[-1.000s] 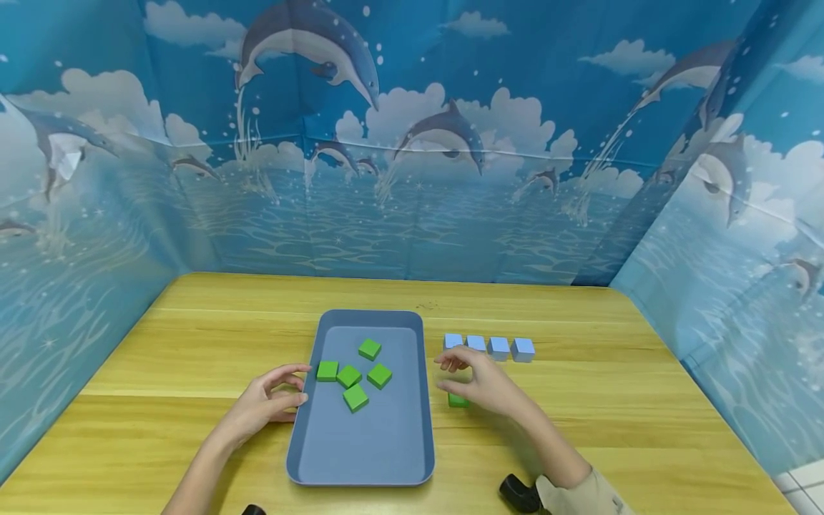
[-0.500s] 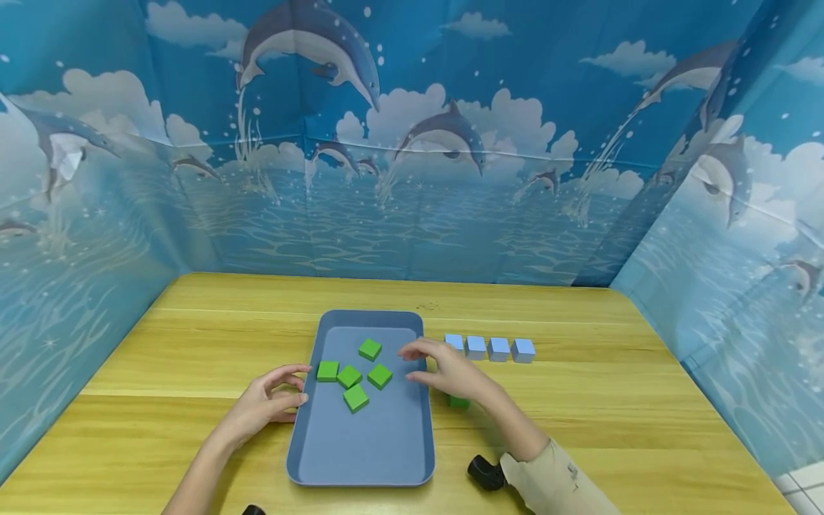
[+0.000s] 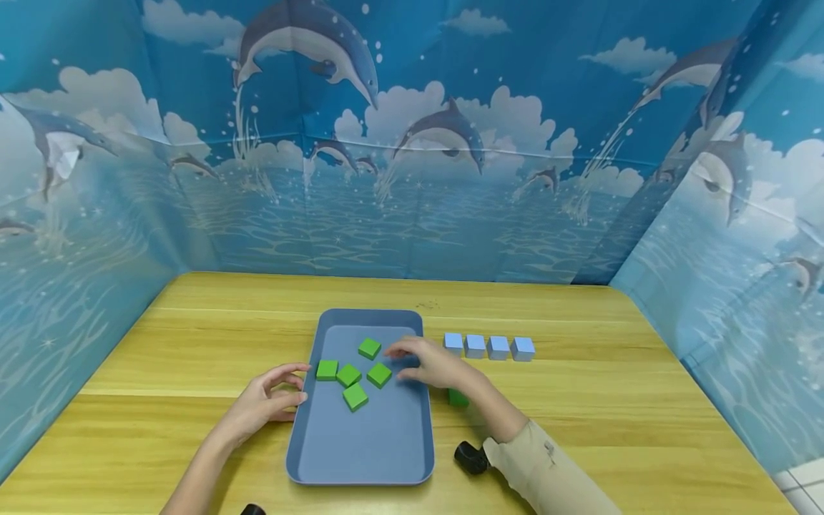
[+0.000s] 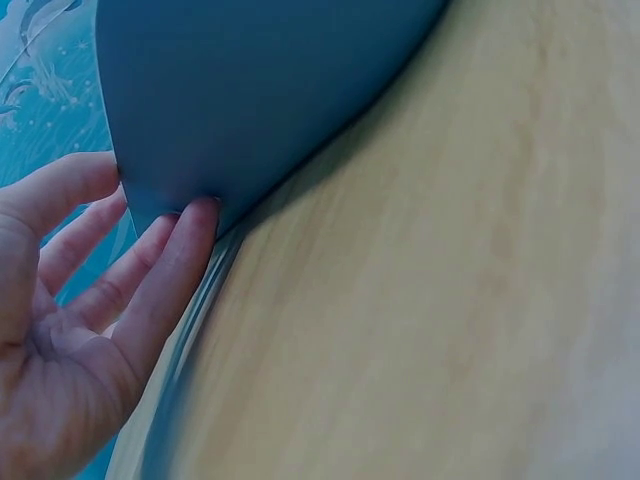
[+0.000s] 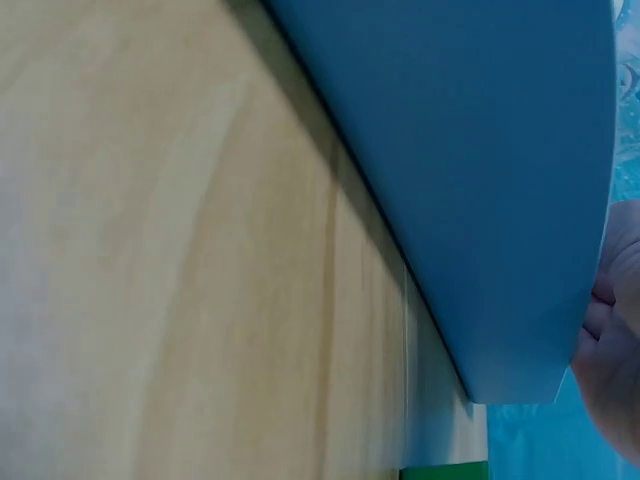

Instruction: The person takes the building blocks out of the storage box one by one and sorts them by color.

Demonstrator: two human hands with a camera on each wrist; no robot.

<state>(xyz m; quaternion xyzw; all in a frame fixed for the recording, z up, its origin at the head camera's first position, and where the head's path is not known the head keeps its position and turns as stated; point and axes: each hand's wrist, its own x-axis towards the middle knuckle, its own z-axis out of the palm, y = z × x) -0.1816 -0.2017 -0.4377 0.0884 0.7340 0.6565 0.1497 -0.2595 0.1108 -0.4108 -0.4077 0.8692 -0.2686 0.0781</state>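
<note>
A blue-grey tray (image 3: pixel 363 447) holds several flat green blocks. My left hand (image 3: pixel 270 397) is at the tray's left side; in the left wrist view its fingertips touch the tray's outer wall (image 4: pixel 250 90). Over the tray's right part reaches my right hand (image 3: pixel 426 363), thumb and fingers apart with nothing seen between them. Its fingertips are close to the rightmost green block (image 3: pixel 379 375) in the tray. Another green block (image 3: pixel 457 398) lies on the table, partly hidden under the right wrist. The tray wall (image 5: pixel 470 180) hides the right fingertips in the right wrist view.
A row of several pale blue cubes (image 3: pixel 498 347) stands on the wooden table (image 3: pixel 611 422), right of the tray. A dolphin-printed curtain (image 3: pixel 412 214) hangs behind the table and along its sides.
My right hand has moved left, from above the green block on the table to over the tray. The left hand and the blocks have stayed in place.
</note>
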